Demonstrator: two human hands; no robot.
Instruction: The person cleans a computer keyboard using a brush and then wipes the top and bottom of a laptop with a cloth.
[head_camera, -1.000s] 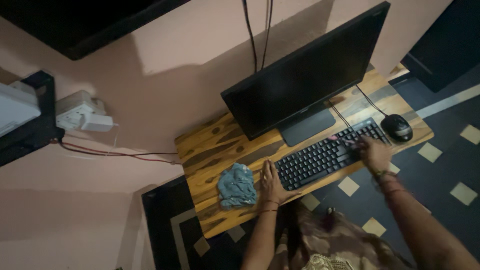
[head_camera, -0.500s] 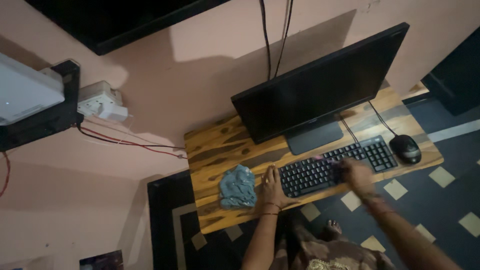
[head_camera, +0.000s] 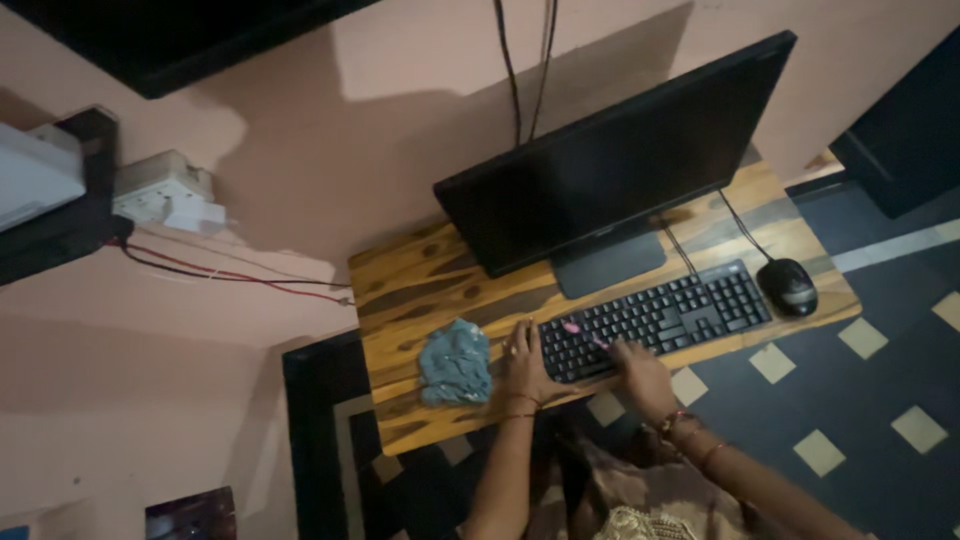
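Observation:
A black keyboard (head_camera: 680, 310) lies on a wooden desk (head_camera: 410, 290) in front of a dark monitor (head_camera: 610, 170). My left hand (head_camera: 522, 360) lies flat on the desk against the keyboard's left end, holding nothing. My right hand (head_camera: 640, 375) is at the keyboard's front left part. It grips a small pink tool (head_camera: 585, 335) whose tip lies on the keys. A crumpled grey-blue cloth (head_camera: 455, 362) sits just left of my left hand.
A black mouse (head_camera: 788, 287) sits at the desk's right end, wired toward the monitor. Cables (head_camera: 520, 70) hang down the wall behind. A white socket box (head_camera: 165, 195) and black shelf (head_camera: 60, 235) are on the left wall. A dark cabinet (head_camera: 900, 130) stands at the right.
My right hand has moved with the pink tool from the keyboard's right part to its left part. My left hand has stayed at the keyboard's left end.

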